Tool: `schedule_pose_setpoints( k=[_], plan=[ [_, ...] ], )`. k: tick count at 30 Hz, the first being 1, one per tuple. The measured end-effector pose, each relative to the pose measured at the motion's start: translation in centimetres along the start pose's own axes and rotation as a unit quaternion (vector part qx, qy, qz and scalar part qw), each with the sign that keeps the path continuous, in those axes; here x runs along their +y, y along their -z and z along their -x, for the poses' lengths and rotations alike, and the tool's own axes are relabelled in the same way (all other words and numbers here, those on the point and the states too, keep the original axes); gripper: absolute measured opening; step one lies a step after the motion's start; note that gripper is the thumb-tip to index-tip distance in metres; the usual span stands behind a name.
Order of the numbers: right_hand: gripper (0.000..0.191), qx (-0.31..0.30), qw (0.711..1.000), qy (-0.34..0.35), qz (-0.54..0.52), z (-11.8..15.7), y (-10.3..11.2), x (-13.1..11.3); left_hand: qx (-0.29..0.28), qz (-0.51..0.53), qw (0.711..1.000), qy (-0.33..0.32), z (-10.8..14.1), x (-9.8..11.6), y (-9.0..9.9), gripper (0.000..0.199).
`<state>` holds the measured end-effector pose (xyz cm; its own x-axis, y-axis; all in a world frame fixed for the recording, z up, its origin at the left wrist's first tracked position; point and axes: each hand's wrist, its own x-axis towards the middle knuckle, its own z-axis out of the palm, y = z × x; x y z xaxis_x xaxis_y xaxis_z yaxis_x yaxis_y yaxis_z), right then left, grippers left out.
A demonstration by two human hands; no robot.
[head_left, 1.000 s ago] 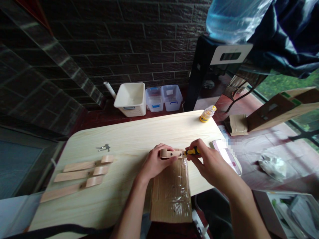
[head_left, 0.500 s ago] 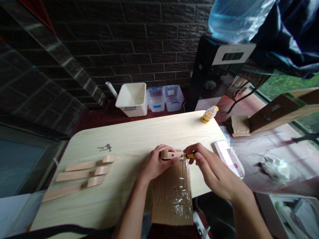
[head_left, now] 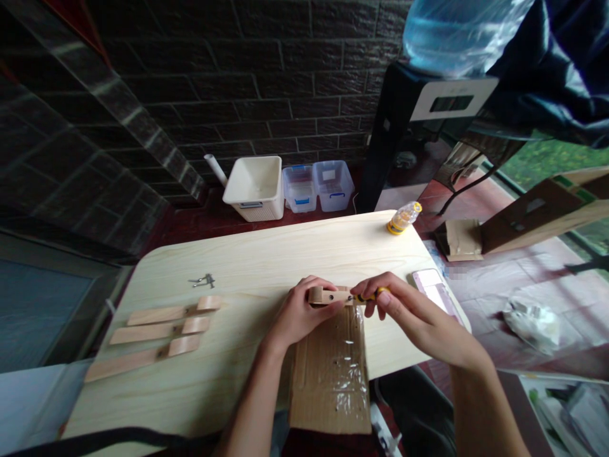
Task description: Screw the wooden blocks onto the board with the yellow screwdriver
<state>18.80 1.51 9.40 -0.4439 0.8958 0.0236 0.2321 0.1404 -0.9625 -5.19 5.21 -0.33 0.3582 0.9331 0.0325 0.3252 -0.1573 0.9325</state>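
My left hand [head_left: 309, 311] is closed round the left part of a small light wooden piece [head_left: 340, 296] with a curled end and a dark hole. It rests at the far end of a taped cardboard box [head_left: 328, 381]. My right hand [head_left: 404, 311] grips a yellow-and-black screwdriver [head_left: 371, 296], held nearly level from the right. Its tip meets a dark screw [head_left: 350, 298] in the wooden piece. Left of my hands lie three similar wooden pieces [head_left: 157, 332] with curled ends, and a few loose screws [head_left: 203, 280] beyond them.
The pale wooden table [head_left: 257, 254] bears a clear bottle with yellow ends [head_left: 403, 218] at its far right corner and a phone [head_left: 438, 293] at its right edge. Behind it stand a cream bin [head_left: 254, 190] and two clear plastic boxes [head_left: 316, 190], beside a black water dispenser [head_left: 399, 139].
My right hand has shifted and turned slightly around the screwdriver handle, showing more yellow. My left hand still holds the wooden piece in place. The whole view has shifted a little.
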Motion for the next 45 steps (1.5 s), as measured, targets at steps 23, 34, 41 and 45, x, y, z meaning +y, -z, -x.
schedule_pose_setpoints(
  k=[23, 34, 41, 45],
  plan=[
    [0.022, 0.025, 0.996, 0.011, -0.082, 0.8, -0.1, 1.6, 0.010, -0.010, 1.000, 0.006, -0.1, -0.2, -0.1, 0.026],
    [0.016, 0.038, 0.989, 0.036, -0.137, 0.4, -0.7, 2.4, 0.007, -0.007, 1.000, 0.006, 0.0, -0.5, -0.2, 0.026],
    [0.024, 0.068, 0.988, -0.001, -0.141, 0.6, -1.0, 2.6, 0.011, -0.010, 1.000, 0.001, 0.0, -0.4, -0.2, 0.027],
    [0.028, 0.052, 0.993, -0.003, -0.107, 0.7, -0.8, 2.3, 0.009, -0.014, 1.000, 0.002, 0.0, -0.3, 0.0, 0.026]
  ],
)
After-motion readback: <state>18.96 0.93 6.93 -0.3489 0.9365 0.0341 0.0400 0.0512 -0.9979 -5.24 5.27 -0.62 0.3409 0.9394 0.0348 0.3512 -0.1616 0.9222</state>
